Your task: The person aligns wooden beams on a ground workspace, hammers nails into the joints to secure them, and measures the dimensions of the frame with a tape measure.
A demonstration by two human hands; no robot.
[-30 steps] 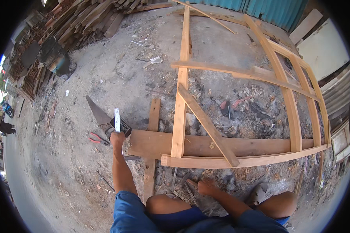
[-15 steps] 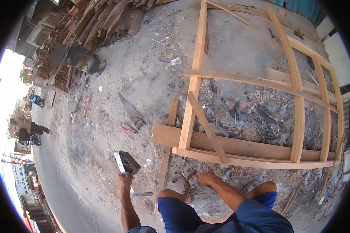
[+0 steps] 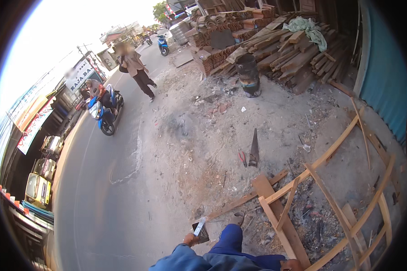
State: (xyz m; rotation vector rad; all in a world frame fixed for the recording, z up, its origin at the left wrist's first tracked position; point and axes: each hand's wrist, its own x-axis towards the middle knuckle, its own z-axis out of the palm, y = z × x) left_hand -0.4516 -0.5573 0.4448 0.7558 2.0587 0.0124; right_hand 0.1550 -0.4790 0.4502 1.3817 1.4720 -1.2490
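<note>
My left hand is closed at the lower middle, gripping a small dark open box together with a flat silvery metal blade that looks like part of a carpenter's square. What lies in the box is too small to make out. My right hand does not show; bare skin at the bottom edge, beside my blue shorts, looks like a knee. A handsaw lies on the dirt ahead, with red-handled pliers to its left. To the right rests a wooden frame of pale battens.
A plank lies on the ground before my foot. Further off stand a dark drum, stacked roof tiles and piled boards. On the road at left are a person on a blue motorbike and a walking person.
My view has swung left and up toward the road, so the frame now sits lower right. My left hand still holds the box and blade. My right hand and its hammer have left the view.
</note>
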